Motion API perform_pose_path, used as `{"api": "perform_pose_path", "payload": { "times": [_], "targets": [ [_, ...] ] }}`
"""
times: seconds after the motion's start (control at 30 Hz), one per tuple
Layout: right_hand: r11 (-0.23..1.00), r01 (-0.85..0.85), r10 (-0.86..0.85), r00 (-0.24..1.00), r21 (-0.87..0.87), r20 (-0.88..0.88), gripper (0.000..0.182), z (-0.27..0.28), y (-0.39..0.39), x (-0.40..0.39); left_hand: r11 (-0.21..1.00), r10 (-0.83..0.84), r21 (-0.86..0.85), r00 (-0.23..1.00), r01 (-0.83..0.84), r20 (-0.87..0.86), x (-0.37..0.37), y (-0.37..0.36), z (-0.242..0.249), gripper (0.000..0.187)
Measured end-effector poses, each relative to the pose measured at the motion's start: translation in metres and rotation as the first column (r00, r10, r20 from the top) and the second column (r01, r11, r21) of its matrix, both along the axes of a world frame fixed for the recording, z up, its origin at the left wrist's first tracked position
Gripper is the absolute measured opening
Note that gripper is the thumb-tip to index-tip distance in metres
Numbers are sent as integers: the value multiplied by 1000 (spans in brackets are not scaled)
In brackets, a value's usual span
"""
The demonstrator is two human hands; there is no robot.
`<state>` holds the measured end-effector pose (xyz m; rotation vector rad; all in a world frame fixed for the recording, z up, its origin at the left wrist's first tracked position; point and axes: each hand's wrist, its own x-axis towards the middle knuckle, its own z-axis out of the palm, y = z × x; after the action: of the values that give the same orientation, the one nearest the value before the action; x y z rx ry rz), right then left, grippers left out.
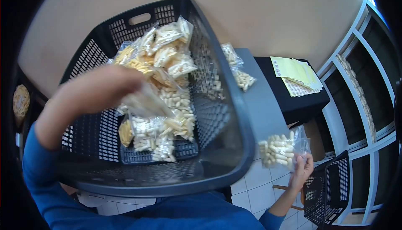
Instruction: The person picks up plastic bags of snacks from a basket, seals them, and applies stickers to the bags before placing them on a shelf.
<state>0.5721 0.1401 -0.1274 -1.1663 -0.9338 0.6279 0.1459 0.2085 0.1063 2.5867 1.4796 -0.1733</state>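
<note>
Item: dark grey perforated plastic basket [217,117], frame centre, holding clear pasta bags. Left hand [98,89], blurred, closes on 1 clear bag [146,102] inside. Right hand [302,167], lower right, pinches 1 filled bag [281,148]. Step: emptying; next needs lifting clear.

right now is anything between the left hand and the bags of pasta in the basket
Nothing visible blocks it. The left hand is already inside the dark basket, past its rim, and appears to grip one clear bag directly above the pile of bags; motion blur hides the exact grip. The right hand holds a separate bag outside the basket.
</note>
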Motion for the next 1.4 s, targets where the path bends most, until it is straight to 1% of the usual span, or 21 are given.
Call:
{"api": "perform_pose_path", "payload": {
  "times": [0.07, 0.17, 0.2, 0.27, 0.3, 0.37, 0.47, 0.53, 0.63, 0.7, 0.77, 0.8, 0.83, 1.0, 1.07, 1.13, 1.2, 1.23, 1.3, 1.33, 1.4],
  "targets": [
    [992, -123, 124, 992, 29, -32, 4, 2, 27, 6, 940, 140, 299, 985, -165, 103, 1, -22, 28, 17],
    [922, -383, 383, 885, 53, -264, 4, -5, 75, 21, 614, 252, 624, 870, -482, 424, -40, -54, 43, 28],
    [893, -443, 438, 812, 81, -386, 5, -8, 90, 20, 484, 260, 607, 766, -630, 588, -49, -65, 48, 33],
    [845, -533, 483, 722, 47, -495, 4, -23, 121, 13, 301, 608, -5, 188, -953, 771, -30, -100, 124, 21],
    [792, -610, 520, 679, -4, -518, 5, -26, 131, 5, 488, 290, 701, 854, -520, 432, 47, -110, 92, 20],
    [661, -746, 610, 593, -75, -527, 6, -41, 149, -13, 286, 341, 684, 739, -671, 581, 82, -135, 90, 19],
    [508, -852, 680, 487, -126, -548, 7, -76, 178, -44, 172, 244, 653, 674, -738, 698, 111, -166, 73, 22],
    [485, -846, 825, 527, -222, -205, 10, -97, 201, -65, 651, 161, 261, 466, -713, 870, 153, -189, 62, 32],
    [491, -795, 862, 502, -357, 69, 16, -86, 214, -96, 448, 443, 405, 591, -798, 675, 195, -208, 24, 46],
    [495, -755, 869, 412, -431, 276, 21, -73, 214, -114, 465, 586, 181, 454, -867, 671, 237, -201, -10, 40],
    [550, -723, 817, 361, -418, 451, 21, -67, 217, -126, 622, 562, 101, 533, -776, 633, 267, -161, -27, 43],
    [617, -683, 729, 309, -391, 610, 20, -67, 219, -133, 566, 617, -100, 339, -819, 710, 279, -147, -38, 47],
    [653, -675, 688, 339, -343, 641, 22, -76, 226, -139, 737, 545, -43, 556, -674, 627, 274, -127, -46, 40],
    [617, -674, 738, 315, -407, 597, 25, -66, 239, -126, 780, 480, -112, 472, -616, 740, 264, -48, -94, 22],
    [624, -752, 674, 380, -212, 634, 28, -54, 234, -91, 791, 456, -158, 398, -591, 796, 261, -15, -112, 21],
    [291, -891, 935, 188, -349, 300, 32, -28, 245, -53, 810, 417, -192, 314, -555, 853, 261, 20, -128, 20],
    [2, -1000, 939, 6, -10, -344, 31, -3, 251, -24, 814, 430, -275, 214, -511, 877, 264, 57, -142, 18],
    [11, -1000, 942, 16, -16, -335, 31, 3, 255, -13, 821, 420, -269, 213, -503, 882, 266, 77, -150, 18],
    [118, -993, 992, 118, 6, 34, 24, 9, 261, 8, 828, 386, -283, 126, -483, 914, 277, 109, -164, 26],
    [129, -992, 991, 129, 1, 31, 24, 9, 263, 15, 833, 388, -288, 126, -473, 913, 286, 120, -168, 26],
    [356, -934, 923, 358, -44, -141, 19, 10, 271, 24, 832, 267, -308, -153, -461, 951, 301, 143, -172, 34]
  ]
}}
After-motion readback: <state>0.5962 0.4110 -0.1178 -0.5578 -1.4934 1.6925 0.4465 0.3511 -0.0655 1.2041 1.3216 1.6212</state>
